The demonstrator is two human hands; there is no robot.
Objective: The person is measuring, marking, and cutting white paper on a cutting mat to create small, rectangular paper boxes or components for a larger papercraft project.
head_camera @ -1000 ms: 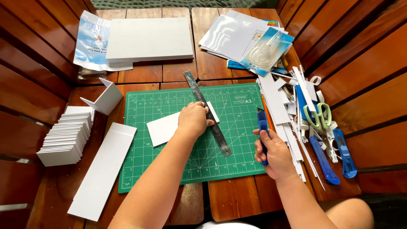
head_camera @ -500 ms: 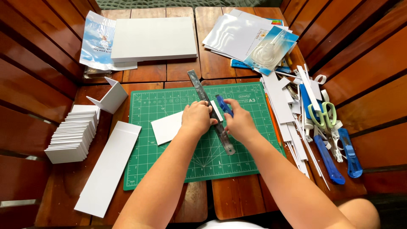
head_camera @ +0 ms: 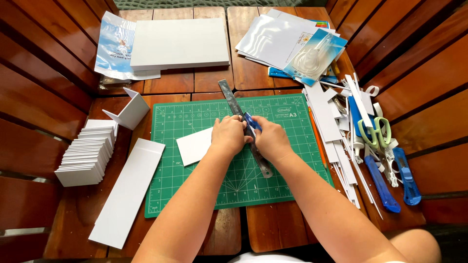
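On the green cutting mat [head_camera: 287, 175] lies a white card piece [head_camera: 194, 145] under a metal ruler [head_camera: 230, 95] that runs diagonally across it. My left hand [head_camera: 228, 134] presses down on the ruler and the card. My right hand [head_camera: 271, 139] grips a blue utility knife [head_camera: 250, 120], its tip against the ruler's right edge, just beside my left fingers. The two hands touch each other over the ruler.
A stack of cut white cards [head_camera: 87, 153], a long white strip [head_camera: 129, 190] and a folded corner piece [head_camera: 130, 110] lie left. White board sheets [head_camera: 179, 43] sit at the back. Offcuts, green-handled scissors [head_camera: 374, 132] and blue cutters [head_camera: 382, 183] crowd the right.
My right hand has come from the right side of the mat with the blue knife to the ruler beside my left hand. The left hand stays on the ruler.
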